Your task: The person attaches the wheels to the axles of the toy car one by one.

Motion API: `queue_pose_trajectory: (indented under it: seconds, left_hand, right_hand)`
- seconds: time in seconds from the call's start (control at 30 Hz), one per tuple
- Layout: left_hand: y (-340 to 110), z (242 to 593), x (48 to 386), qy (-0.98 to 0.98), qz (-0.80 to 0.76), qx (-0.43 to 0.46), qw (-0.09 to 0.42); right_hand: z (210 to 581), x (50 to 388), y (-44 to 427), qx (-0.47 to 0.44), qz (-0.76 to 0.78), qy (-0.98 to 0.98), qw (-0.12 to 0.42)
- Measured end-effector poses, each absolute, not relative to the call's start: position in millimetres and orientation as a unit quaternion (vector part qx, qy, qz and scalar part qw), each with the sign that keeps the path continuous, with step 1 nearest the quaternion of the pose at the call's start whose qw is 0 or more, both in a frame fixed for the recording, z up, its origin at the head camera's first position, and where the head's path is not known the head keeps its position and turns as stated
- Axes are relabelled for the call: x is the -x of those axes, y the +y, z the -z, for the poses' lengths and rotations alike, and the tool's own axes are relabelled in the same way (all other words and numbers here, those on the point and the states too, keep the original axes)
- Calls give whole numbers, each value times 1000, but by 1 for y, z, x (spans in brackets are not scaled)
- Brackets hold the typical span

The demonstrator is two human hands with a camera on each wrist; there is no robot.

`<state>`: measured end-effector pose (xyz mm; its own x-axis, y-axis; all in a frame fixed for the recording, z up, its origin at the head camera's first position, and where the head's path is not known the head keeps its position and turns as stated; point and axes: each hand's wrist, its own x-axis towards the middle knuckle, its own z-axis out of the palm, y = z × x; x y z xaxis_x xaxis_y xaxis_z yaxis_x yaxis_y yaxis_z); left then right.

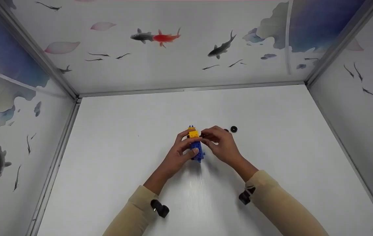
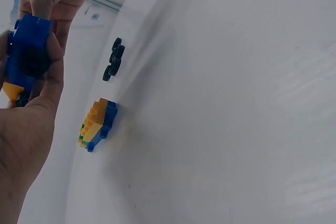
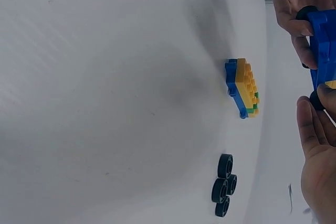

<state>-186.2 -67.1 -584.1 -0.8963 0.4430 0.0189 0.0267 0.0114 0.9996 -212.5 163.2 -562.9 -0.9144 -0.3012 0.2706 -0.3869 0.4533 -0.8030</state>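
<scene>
My left hand (image 1: 177,154) grips a blue toy block vehicle (image 1: 197,151) with a yellow part, held above the table. One black wheel (image 2: 34,61) shows on the vehicle's side in the left wrist view. On the vehicle's other side, my right hand (image 1: 221,144) pinches a small black wheel (image 3: 316,100) against it between thumb and fingers. Whether that wheel is fitted on cannot be told. A second block vehicle (image 3: 242,87), yellow and green on a blue base, stands on the table beyond the hands.
Several loose black wheels (image 3: 224,166) lie in a cluster on the white table (image 1: 114,183), behind my right hand in the head view. Walls with printed fish (image 1: 221,47) enclose the table at the back and both sides.
</scene>
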Motion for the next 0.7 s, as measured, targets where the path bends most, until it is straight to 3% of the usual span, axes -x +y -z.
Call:
queue_pose_trajectory:
  seconds: [0.4,0.7]
  left_hand:
    - [-66,582,186,650,-733,-154,131]
    - [-65,582,184,657,-730,-107,155]
  right_hand:
    - [560,212,164,-193,-491,-848,48]
    - [559,212,164,-186,-491,-850,46]
